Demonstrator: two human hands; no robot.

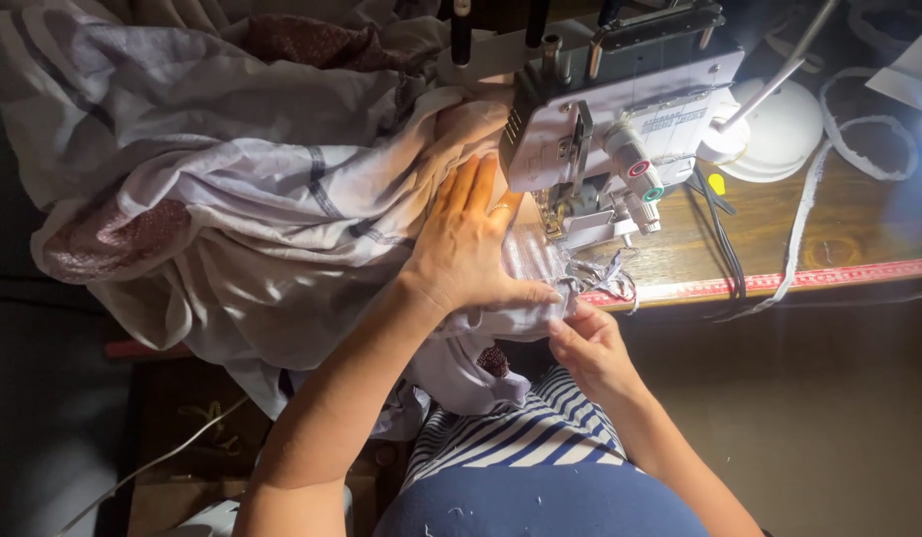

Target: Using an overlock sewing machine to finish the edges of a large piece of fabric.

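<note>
Pressing flat, the left hand lies palm down with its fingers straight and close together on the pale lilac-grey woven cloth with dark stripe lines, the thumb stretched out sideways along the near edge. That spread looks meant to keep the layer smooth and steady just beside the presser foot of the white overlock sewing machine. The right hand sits lower, at the table's front edge, its fingertips pinched together on the cloth's hem where it comes off the needle plate, apparently to hold the edge taut and in line.

The cloth itself is mostly heaped to the left and behind the machine, draping over the brown wooden table and down toward the person's lap; only a narrow strip runs under the left palm to the foot. A red measuring strip runs along the table's front edge, and white fabric tape trails over it near a white round lamp base.

The needle and the seam are hidden by the machine's front and by shadow. The patterned maroon fabric tucked in the heap is partly buried, so whether it is joined to the pale cloth cannot be told. The floor area is too dark to read.
</note>
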